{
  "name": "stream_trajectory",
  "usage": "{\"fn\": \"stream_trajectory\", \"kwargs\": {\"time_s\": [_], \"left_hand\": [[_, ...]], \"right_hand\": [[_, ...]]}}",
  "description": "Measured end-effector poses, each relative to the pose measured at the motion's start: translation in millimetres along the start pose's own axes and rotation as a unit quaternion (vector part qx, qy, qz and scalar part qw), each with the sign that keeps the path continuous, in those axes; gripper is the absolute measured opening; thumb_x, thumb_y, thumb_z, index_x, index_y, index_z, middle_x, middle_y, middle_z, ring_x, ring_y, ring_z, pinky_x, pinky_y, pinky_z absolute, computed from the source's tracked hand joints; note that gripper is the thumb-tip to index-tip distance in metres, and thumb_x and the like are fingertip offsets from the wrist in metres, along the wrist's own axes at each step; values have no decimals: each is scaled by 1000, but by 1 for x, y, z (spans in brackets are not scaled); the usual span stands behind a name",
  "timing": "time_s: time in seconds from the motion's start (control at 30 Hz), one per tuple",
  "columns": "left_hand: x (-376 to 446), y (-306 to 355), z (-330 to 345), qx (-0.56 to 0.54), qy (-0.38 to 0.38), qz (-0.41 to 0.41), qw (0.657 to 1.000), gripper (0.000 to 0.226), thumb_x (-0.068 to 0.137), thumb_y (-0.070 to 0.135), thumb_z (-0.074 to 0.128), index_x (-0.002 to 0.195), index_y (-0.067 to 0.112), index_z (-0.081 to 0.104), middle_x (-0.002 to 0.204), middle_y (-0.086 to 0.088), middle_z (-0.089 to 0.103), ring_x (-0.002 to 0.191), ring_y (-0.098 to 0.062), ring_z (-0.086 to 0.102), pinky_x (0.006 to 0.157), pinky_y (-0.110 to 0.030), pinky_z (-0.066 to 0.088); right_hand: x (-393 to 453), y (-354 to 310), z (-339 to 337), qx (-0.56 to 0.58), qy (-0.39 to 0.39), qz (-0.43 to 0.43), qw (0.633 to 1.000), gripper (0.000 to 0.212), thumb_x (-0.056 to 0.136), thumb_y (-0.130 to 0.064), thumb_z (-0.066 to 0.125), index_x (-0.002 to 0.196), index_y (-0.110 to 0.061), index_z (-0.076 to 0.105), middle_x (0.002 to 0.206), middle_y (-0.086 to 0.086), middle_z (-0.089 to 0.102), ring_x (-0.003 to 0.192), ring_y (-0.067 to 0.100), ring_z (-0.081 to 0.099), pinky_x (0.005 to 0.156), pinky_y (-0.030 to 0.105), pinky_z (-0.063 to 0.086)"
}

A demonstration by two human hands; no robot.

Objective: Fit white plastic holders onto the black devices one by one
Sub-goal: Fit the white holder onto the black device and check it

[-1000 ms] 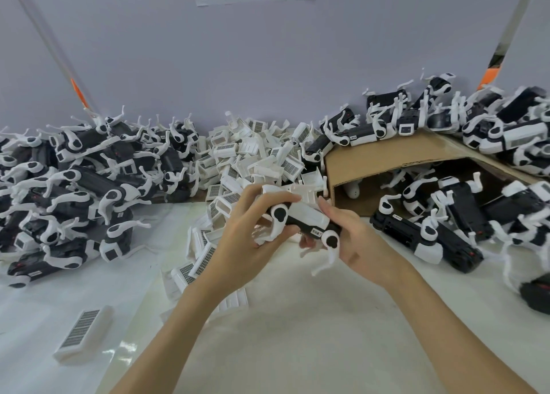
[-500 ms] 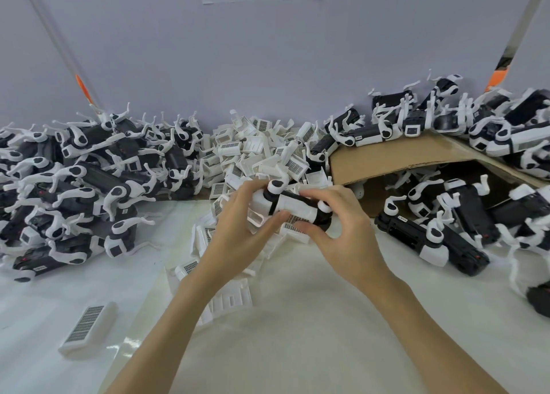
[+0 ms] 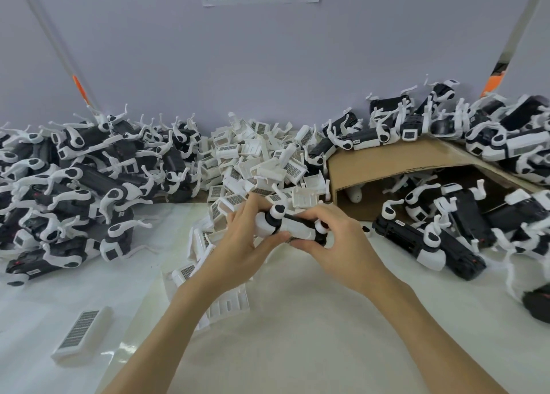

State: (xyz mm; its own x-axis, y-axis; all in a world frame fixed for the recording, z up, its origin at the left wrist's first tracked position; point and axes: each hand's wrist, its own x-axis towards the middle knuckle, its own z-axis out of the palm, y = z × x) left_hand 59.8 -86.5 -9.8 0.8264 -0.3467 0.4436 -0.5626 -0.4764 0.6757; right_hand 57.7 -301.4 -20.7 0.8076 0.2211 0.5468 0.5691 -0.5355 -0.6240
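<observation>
A black device with white arms sits between both hands just above the table centre, a white plastic holder lying along its body. My left hand grips its left end, thumb underneath. My right hand pinches the right end, fingers curled over the top. Behind the hands lies a heap of loose white holders with grille labels.
Black devices with white arms are piled at the left and at the right. An open cardboard box lies on its side at the back right. A single holder lies at the near left; another rests under my left wrist.
The device has been turned and drawn in between both hands; its long white arm no longer hangs below. My right hand's fingers have curled over the device's right end.
</observation>
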Motion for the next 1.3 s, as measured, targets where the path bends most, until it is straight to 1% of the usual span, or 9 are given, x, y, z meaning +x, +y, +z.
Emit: {"fn": "stream_trajectory", "kwargs": {"time_s": [0.27,0.33,0.53,0.7,0.8,0.9,1.07,1.17,1.3], "left_hand": [[-1,4,-1,8,36,19,999,28,98,29,74,113,16,55,107,6,65,106,6,49,98,-29,35],[-2,4,2,0,28,-2,1000,33,94,43,70,114,22,56,106,12,64,105,10,44,96,-25,36],[1,2,4,8,42,-33,999,51,77,69,67,118,41,54,120,13,63,117,-17,43,91,-12,32],[2,1,3,-28,82,-54,995,44,77,70,80,106,48,54,106,21,67,118,-12,43,96,-25,39],[6,0,-2,-158,109,-124,974,41,76,54,88,103,33,66,93,11,73,97,-12,66,78,-26,57],[9,0,-3,-232,120,-193,946,50,71,58,83,101,20,72,89,4,77,79,-4,70,65,-17,56],[6,0,2,-67,126,-97,985,52,90,69,68,124,31,57,105,22,68,98,0,64,82,-15,50],[5,2,-2,-172,70,-71,980,49,89,60,70,126,30,60,102,13,72,95,-6,71,81,-19,56],[7,9,4,-237,119,-120,957,42,85,57,82,101,22,67,85,1,75,79,-13,76,65,-20,57]], "right_hand": [[0,0,0,-26,-40,29,998,40,89,-44,80,123,-29,64,115,-18,63,115,4,56,95,20,45],[-1,1,3,-50,-64,54,995,47,86,-43,83,126,-31,60,117,-15,62,113,2,56,95,25,49],[-1,-2,1,22,-48,87,995,40,80,-33,90,110,-31,64,106,-14,68,102,8,64,86,36,56],[0,-5,3,19,-26,53,998,44,83,-36,87,122,-31,66,113,-17,67,110,6,61,92,28,50],[-1,-8,8,9,-15,31,999,61,88,-43,81,141,-30,54,131,-15,58,125,3,53,101,17,45],[-2,-8,10,-41,11,-18,999,59,89,-38,80,140,-25,54,134,-11,55,128,7,52,103,24,48],[-3,-7,6,51,44,9,998,37,93,-29,78,127,-25,63,117,-15,68,110,11,67,85,26,57],[-3,-7,3,150,19,54,987,27,97,-35,71,123,-31,64,106,-18,70,94,12,70,70,27,60],[-6,-9,12,27,5,13,1000,49,92,-55,69,135,-32,59,126,-19,64,112,6,65,86,19,54]]}}
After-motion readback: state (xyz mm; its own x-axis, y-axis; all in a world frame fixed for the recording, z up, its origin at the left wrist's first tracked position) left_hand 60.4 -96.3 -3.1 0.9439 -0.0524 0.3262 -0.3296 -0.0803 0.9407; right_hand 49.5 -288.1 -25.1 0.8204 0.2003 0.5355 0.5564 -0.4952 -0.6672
